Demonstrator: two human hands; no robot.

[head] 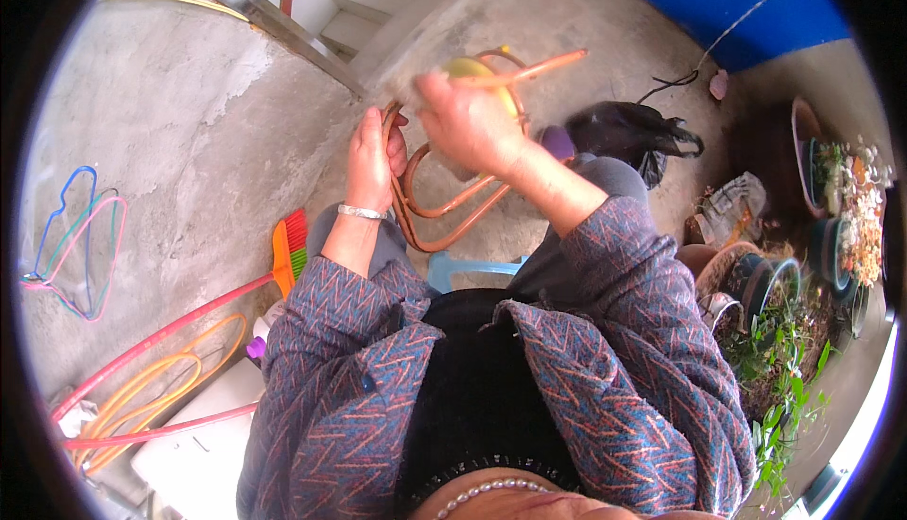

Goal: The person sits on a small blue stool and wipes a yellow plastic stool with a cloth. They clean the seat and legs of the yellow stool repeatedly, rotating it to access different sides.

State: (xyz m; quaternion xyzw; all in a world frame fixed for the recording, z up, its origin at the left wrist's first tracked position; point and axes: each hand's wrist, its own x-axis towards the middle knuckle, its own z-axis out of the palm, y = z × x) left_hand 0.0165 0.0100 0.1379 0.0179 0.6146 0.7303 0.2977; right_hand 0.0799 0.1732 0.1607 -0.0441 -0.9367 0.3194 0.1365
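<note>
My left hand [374, 162], with a bracelet at the wrist, grips loops of an orange-brown hose [453, 238] that hang in curves between my knees. Blurred by motion, my right hand [468, 127] is raised just right of the left, over the hose. A straight orange length [549, 66] of the hose sticks out to the right from its fingers. Behind that hand shows part of a yellow rounded object [464, 66], mostly hidden, so its kind is unclear. Below the loops, between my legs, is a light blue plastic stool [473, 270].
A black plastic bag [631, 130] lies on the concrete floor to the right. Potted plants [786, 371] line the right side. At left are a broom [287, 251], a coiled yellow hose [152, 396] and clothes hangers [85, 251] on the wall. Steps [354, 20] rise at the top.
</note>
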